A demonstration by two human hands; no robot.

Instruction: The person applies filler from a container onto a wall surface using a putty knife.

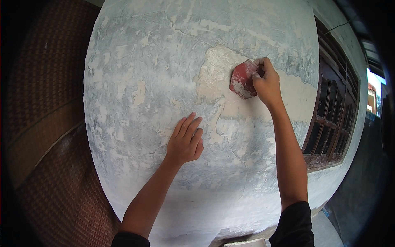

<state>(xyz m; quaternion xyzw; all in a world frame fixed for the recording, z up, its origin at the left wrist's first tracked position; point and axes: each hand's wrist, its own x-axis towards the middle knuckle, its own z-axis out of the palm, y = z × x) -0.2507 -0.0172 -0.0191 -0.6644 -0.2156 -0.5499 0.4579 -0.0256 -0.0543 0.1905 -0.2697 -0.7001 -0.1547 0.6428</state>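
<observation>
A pale, worn wall (135, 123) with patchy grey and white paint fills most of the view. My right hand (267, 80) grips a red scraper (243, 82) smeared with whitish filler. Its flat blade lies against the wall, over a cream patch (214, 68) with ragged edges that stretches right toward the window. Lower and to the left, my left hand (186, 140) rests on the wall with its fingers extended and holds nothing. Part of the scraper's right side is hidden behind my right fingers.
At the right is a dark wooden window (335, 111) with small panes. Brown woven panels (53, 61) line the left side. A whitish object (247, 243), too cut off to name, shows at the bottom edge between my arms.
</observation>
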